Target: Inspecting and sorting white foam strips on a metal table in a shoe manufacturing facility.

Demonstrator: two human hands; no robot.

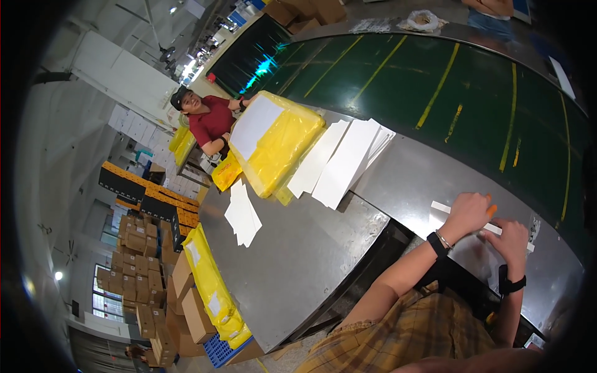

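A narrow white paper or card strip (440, 207) lies low over the metal table, passing under both hands. My left hand (467, 216) is closed on it, with orange coverings on the fingertips. Just to the right, my right hand (511, 241) grips the same strip, its thumb pointing toward the left hand. The fingers of both hands are partly hidden. Farther left, a stack of white card sheets (348, 163) is fanned out beside a large yellow plastic-wrapped bundle (292, 140). A smaller group of white sheets (242, 213) lies nearer on the metal.
A green conveyor belt (398, 81) with yellow lines runs behind the metal table (292, 261). Across the table, a co-worker in a red shirt (211, 121) touches the yellow bundle. Yellow packages (214, 289) and cardboard boxes (198, 314) stand off the table's left edge.
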